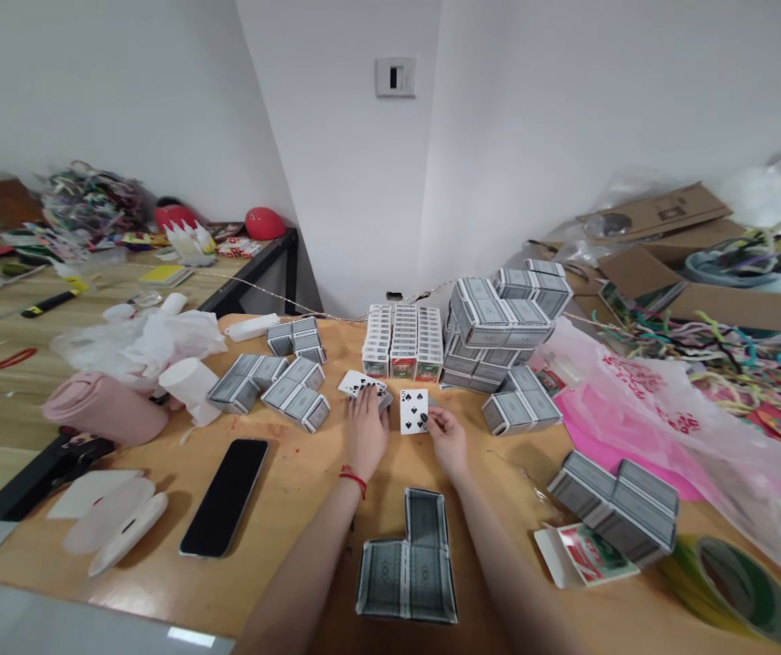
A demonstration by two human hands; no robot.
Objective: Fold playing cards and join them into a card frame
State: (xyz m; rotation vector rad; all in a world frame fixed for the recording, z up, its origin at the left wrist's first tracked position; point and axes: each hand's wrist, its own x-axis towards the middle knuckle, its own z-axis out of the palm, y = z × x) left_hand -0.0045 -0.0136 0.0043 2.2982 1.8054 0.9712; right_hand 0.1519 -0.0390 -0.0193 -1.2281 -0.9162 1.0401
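Note:
My right hand (450,440) pinches a five of spades playing card (413,409) by its right edge, face up, just above the table. Beside it, my left hand (367,426) lies with stretched fingers over a small spread of playing cards (355,382), partly hidden beneath it. Between my forearms, near the table's front edge, rests an L-shaped block (404,573) built of grey-backed cards. Behind the hands stand rows of card boxes (402,341). More grey card blocks sit left (296,393) and right (523,400) of my hands.
Stacked card blocks (496,318) rise at the back right. A phone (225,498) lies left, near a pink roll (105,408). An opened card box (588,552), a roll of tape (732,587) and pink plastic wrap (643,409) are on the right.

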